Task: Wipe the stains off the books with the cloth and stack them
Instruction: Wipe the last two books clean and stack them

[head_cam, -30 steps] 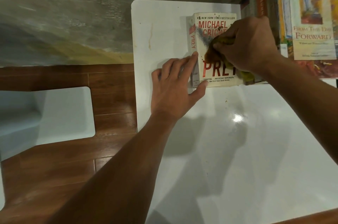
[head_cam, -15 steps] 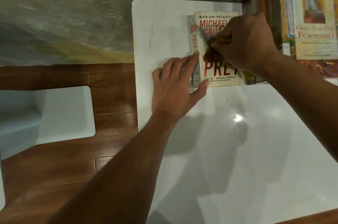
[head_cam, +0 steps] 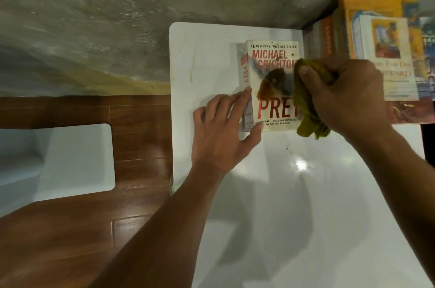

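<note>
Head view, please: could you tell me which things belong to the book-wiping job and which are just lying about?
In the job:
Prey paperback
green cloth
left hand
right hand
book pile

Lying about:
white table
white stool

"MICHAEL CRICHTON PREY" on paperback [head_cam: 270, 90]

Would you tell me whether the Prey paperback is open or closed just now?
Closed: the Prey paperback lies flat on the white table, front cover up, spine showing at its left.
</note>
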The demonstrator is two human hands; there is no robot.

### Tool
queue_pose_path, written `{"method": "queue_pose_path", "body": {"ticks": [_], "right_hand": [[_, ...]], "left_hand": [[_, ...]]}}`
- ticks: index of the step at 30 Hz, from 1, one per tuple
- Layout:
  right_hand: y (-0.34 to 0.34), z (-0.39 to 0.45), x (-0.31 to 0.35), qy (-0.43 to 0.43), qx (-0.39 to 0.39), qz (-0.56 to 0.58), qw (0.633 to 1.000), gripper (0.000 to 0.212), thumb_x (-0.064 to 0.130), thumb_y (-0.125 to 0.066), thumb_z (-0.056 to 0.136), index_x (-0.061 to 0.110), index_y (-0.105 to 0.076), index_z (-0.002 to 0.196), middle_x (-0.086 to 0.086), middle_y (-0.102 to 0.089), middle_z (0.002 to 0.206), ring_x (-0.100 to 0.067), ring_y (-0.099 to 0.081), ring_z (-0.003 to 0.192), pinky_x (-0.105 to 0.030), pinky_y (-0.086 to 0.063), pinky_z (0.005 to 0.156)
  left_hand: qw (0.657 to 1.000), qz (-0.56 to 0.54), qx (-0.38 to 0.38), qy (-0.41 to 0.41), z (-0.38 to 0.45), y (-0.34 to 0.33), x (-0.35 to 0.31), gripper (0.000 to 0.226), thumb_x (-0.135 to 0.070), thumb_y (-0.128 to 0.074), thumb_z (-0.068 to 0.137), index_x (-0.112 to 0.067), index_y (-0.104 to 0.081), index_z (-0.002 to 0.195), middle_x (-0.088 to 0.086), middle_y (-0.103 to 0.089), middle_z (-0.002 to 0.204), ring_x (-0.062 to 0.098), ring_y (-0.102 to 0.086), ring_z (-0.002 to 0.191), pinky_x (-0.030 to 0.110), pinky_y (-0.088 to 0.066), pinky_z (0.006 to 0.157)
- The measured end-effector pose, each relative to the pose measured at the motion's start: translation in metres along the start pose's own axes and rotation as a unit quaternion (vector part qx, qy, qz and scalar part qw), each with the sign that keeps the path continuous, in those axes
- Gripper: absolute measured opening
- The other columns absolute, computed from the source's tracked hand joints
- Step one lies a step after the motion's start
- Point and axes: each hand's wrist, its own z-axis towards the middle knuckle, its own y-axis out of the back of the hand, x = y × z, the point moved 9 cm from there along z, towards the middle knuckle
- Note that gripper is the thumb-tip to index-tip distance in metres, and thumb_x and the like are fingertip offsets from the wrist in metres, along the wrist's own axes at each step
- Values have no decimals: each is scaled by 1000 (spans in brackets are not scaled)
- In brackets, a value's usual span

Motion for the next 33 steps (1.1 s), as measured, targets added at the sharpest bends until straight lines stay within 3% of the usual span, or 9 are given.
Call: {"method": "queue_pose_path", "body": {"ticks": [5, 10, 13, 15, 18, 21, 24, 29, 33], "right_hand": [[-14, -11, -13, -53, -14, 55, 997, 13, 37, -55, 100, 27, -58, 92, 9, -60, 85, -13, -59, 75, -36, -55, 77], [-37, -36, -31, -107, -1, 226, 968, 14, 35, -53, 101, 40, -57, 89, 16, -66, 90, -13, -68, 89, -39, -59, 79], [-39, -45, -36, -102, 0, 264, 959, 13, 30, -54, 101, 36, -62, 92, 23, -68, 84, -6, -68, 87, -28, -58, 72], [-40, -52, -43, -108, -4, 286, 952, 11, 30, -55, 101, 33, -65, 98, 26, -69, 89, -2, -68, 91, -23, -58, 72], [-39, -63, -55, -125, -10, 315, 941, 18, 36, -59, 98, 27, -69, 110, 11, -69, 113, -13, -66, 106, -42, -60, 87], [-42, -67, -57, -118, 3, 284, 952, 20, 37, -60, 97, 29, -70, 112, 7, -58, 133, -18, -58, 120, -46, -54, 97], [-41, -66, -53, -96, 4, 178, 979, 30, 35, -60, 96, 20, -68, 120, 6, -54, 130, -15, -54, 115, -42, -53, 99], [-36, -54, -38, -46, -5, 66, 997, 27, 33, -62, 96, 16, -71, 115, 4, -57, 110, -11, -55, 94, -11, -44, 76], [-38, -34, -33, -17, -15, -9, 1000, 19, 32, -68, 92, 18, -74, 104, -4, -67, 102, -22, -64, 93, -36, -59, 79]], "left_hand": [[1000, 2, 4, 10, -1, 1, 0, 67, -63, -40, 94, -23, -44, 149, -3, -54, 143, 18, -45, 129, 39, -35, 105], [999, -21, 7, 25, -2, 1, 2, 62, -60, -34, 100, -21, -45, 147, 0, -56, 143, 18, -48, 128, 37, -36, 106], [999, -28, 19, 27, -2, 0, 2, 59, -56, -38, 101, -22, -44, 148, -1, -55, 144, 15, -44, 131, 36, -34, 107], [999, -29, 29, 32, -2, -2, 4, 59, -56, -37, 101, -22, -42, 149, -2, -53, 145, 14, -41, 132, 35, -33, 107], [998, -44, 23, 34, -4, 0, 1, 59, -56, -38, 100, -21, -45, 147, 0, -55, 144, 17, -44, 132, 36, -35, 107], [997, -59, 22, 39, -6, 1, -1, 60, -56, -37, 100, -19, -47, 146, 2, -57, 143, 19, -48, 131, 40, -40, 105], [997, -57, 41, 24, -10, 2, -2, 64, -60, -34, 100, -20, -42, 149, 1, -52, 148, 19, -46, 133, 39, -38, 107], [996, -20, 67, -59, -20, -1, -8, 65, -66, -32, 99, -27, -33, 151, -1, -45, 154, 19, -39, 141, 41, -32, 115], [991, 12, 40, -124, -25, 2, -16, 55, -61, -38, 100, -30, -44, 144, 1, -44, 152, 21, -40, 139, 43, -31, 113]]}}
